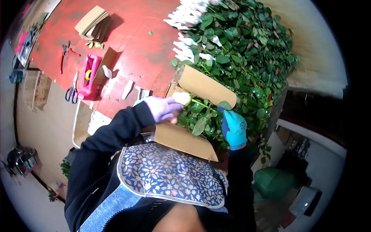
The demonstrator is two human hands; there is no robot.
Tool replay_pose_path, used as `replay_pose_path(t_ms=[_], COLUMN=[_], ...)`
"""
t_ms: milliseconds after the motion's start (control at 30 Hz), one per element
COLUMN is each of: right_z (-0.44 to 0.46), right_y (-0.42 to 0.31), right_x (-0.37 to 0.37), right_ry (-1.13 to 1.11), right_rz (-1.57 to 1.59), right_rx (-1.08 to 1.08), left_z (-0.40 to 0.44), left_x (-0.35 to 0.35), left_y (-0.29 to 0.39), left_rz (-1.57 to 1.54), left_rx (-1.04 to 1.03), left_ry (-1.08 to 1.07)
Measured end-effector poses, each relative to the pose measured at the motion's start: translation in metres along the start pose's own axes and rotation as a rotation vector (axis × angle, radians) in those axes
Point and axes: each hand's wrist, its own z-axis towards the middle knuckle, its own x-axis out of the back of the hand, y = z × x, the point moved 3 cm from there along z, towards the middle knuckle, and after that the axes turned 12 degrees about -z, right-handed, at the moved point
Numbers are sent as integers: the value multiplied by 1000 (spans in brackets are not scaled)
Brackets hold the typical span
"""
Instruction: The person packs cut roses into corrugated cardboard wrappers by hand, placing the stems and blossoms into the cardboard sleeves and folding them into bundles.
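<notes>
A pale rose point(181, 98) lies over an opened corrugated cardboard wrap point(206, 86), its green stem running right toward my right hand. My right hand point(234, 129), in a teal and blue glove, is closed around the lower part of that stem. Beside the bloom is my left hand point(161, 109) in a thin lavender glove, fingers stretched out and apart; whether they touch the petals I cannot tell. Leafy stems point(199, 120) fill the wrap, and a front cardboard flap point(185, 140) rests against my apron. Part of another pinkish bloom shows under my left fingers.
A large heap of leafy stems point(247, 50) with white-covered heads point(189, 15) covers the red table's point(135, 42) right side. On the left are stacked cardboard pieces point(92, 24), red-handled pliers point(65, 54), scissors point(73, 89) and a pink tape dispenser point(91, 77).
</notes>
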Motion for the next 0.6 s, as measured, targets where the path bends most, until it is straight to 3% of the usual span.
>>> replay_pose_path(t_ms=[200, 267, 333, 367, 433, 467, 600], right_z=[-11, -34, -46, -45, -35, -34, -47], right_y=[-2, 24, 38, 36, 36, 36, 62], right_x=[-32, -65, -86, -74, -64, -64, -79], right_ry=[-152, -70, -300, -455, -531, -595, -545], right_rz=[-80, 52, 950, 985, 966, 955, 1127], right_rx=[-20, 28, -337, -515, -556, -596, -573], left_z=[27, 25, 25, 19, 23, 24, 19], left_x=[-40, -39, -49, -28, -40, -33, -35], left_y=[-23, -22, -32, -11, -23, -16, -19], left_rz=[-83, -18, 30, -49, -228, -438, -209], left_rx=[241, 240, 146, 264, 273, 459, 299], left_ry=[-58, -57, -191, 57, 73, 34, 59])
